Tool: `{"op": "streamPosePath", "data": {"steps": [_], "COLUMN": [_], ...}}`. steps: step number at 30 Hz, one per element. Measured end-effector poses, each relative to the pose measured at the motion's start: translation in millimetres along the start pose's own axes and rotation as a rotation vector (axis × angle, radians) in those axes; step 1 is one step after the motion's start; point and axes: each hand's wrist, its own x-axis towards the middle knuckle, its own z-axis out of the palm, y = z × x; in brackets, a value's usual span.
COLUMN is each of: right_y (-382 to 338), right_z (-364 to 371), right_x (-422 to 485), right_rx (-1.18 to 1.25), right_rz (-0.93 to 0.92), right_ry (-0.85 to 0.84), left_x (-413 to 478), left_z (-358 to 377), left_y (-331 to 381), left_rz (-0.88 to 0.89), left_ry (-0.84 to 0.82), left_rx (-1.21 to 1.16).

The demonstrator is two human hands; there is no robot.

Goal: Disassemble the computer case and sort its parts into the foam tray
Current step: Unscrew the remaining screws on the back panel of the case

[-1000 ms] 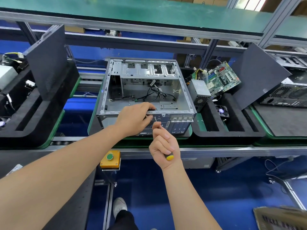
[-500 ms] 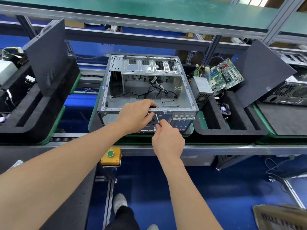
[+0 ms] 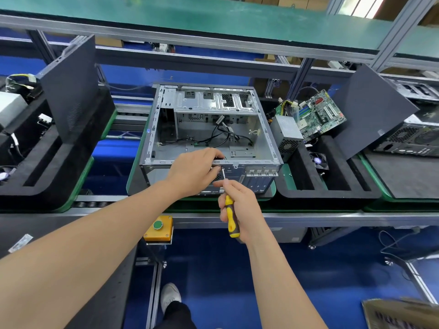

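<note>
Screwdriver [image 3: 230, 214] (yellow-black grip), boxy steel case [image 3: 202, 103]

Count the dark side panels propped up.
2: left side panel leans in the left foam tray, right side panel in the right foam tray; others may be hidden.

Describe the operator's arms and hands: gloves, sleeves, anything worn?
Left hand and right hand are bare: no gloves, rings or tape visible. Left forearm and right forearm are bare to the frame edge, no sleeves, watch or wrist strap in view.

Right hand [image 3: 241, 203] lower on screwdriver [image 3: 230, 216]
</note>
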Motion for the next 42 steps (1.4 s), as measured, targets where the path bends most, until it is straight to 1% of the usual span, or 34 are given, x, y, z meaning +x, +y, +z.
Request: {"op": "streamPosePath", "data": {"steps": [2,3,8,10,11,13,16,21,23,26,29,30,31,33,34,35,36,38,39,40,42], "right_y": [-1,-2,-9,-14,-17,-20,-18,-15,-15,-16,-17,-17,-18,-19,-19,-19,-18,-18,-17,-16,-15], "right_z": [2,3,3,2,3,4,9,10,10,9,8,7,6,6,6,6,6,6,7,7,7], "right_x": [2,4,5,7,7,9,10,10,10,9,7,7,7,6,6,6,6,7,7,7,8], "right_rx": [0.263,0.357,0.75,0.872,0.885,0.807,0.598,0.172,0.037,-0.023,-0.058,-0.061,-0.063,-0.067,-0.066,-0.059,-0.047,-0.026,-0.024,-0.025,-0.02], "right_rz": [0.147,0.187,0.324,0.383,0.392,0.367,0.289,0.102,0.041,0.01,0.002,0.004,0.006,0.008,0.009,0.009,0.011,0.016,0.014,0.009,-0.003], "right_ry": [-0.071,-0.105,-0.276,-0.293,-0.279,-0.207,-0.09,0.013,0.059,0.079,0.071,0.068,0.065,0.057,0.053,0.048,0.046,0.049,0.056,0.063,0.079], "left_x": [0,0,0,0,0,0,0,-1,0,-1,-6,-10,-15,-28,-37,-45,-50,-51,-48,-43,-34], "left_z": [-1,-2,-3,-4,-4,-4,-3,-2,-3,-5,-7,-8,-10,-9,-5,-1,3,7,8,9,9], "left_y": [1,1,2,2,2,2,2,1,1,-2,-4,-2,1,13,21,30,39,52,54,54,52], "left_rz": [-0.001,-0.001,-0.003,-0.002,0.0,0.004,0.011,0.022,0.025,0.02,0.018,0.026,0.038,0.03,-0.029,-0.148,-0.33,-0.786,-0.957,-1.056,-1.1], "left_ry": [0.003,0.002,-0.011,-0.017,-0.018,-0.011,-0.003,0.017,0.028,-0.008,-0.037,0.005,0.088,0.326,0.414,0.446,0.417,0.224,0.125,0.062,0.002], "left_rx": [-0.002,-0.003,-0.014,-0.01,-0.009,-0.009,0.003,0.011,0.002,-0.049,-0.153,-0.205,-0.256,-0.338,-0.4,-0.506,-0.672,-1.047,-1.214,-1.365,-1.56]}}
